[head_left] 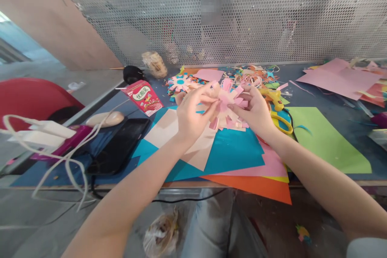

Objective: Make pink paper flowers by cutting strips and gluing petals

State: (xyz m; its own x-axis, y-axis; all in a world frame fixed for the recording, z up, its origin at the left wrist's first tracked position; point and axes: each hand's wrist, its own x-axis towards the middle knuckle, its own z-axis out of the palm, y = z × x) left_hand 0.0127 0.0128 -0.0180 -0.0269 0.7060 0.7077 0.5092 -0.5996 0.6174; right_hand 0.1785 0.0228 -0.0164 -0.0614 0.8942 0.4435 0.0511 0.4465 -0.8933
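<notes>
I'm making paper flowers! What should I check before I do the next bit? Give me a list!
1. Flower held steady: ok. Your left hand and right hand both grip the pink paper flower.
2. Yellow glue gun nearby: ok, it lies beside your right hand.
3. Glue gun cool: cannot tell; heat doesn't show.
4. Orange paper fully on the table: not ok, it sticks out past the front edge.
5. Red drink carton finished: cannot tell, its inside is hidden.
</notes>
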